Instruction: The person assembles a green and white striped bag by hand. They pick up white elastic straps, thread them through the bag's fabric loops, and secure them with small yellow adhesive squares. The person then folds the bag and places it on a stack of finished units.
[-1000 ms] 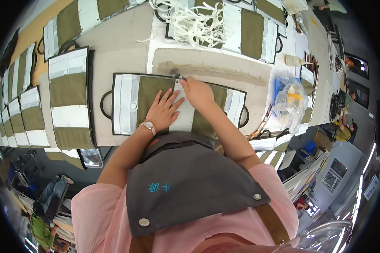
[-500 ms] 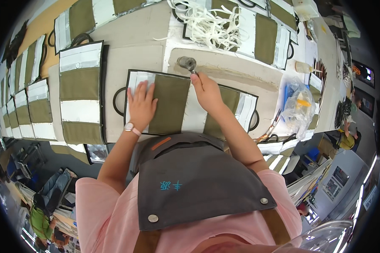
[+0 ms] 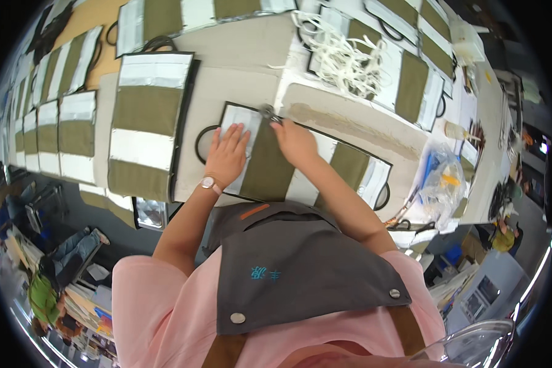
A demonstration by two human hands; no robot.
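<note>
A flat panel (image 3: pixel 268 156) with olive and white stripes, dark edging and a black loop handle at each end lies before me. My left hand (image 3: pixel 229 153) rests flat on its white left end, fingers stretched out. My right hand (image 3: pixel 296 142) is wrapped round the handle of a small metal hammer (image 3: pixel 267 112). The hammer's head, smeared by motion, is over the panel's far edge, beside the border of the white end and an olive stripe. Whether it touches the edge, I cannot tell. The handle is mostly hidden in my fist.
Left of the panel lies a stack of similar striped panels (image 3: pixel 144 110), with several more (image 3: pixel 76 129) beyond. A heap of white strips (image 3: pixel 349 58) covers panels at the far right. A clear plastic bag (image 3: pixel 440 184) and a small bottle (image 3: pixel 455 130) are on the right.
The hammer has come down and left from beyond the panel's far edge to that edge. My left hand stays on the white end. The whole view has shifted and turned slightly.
</note>
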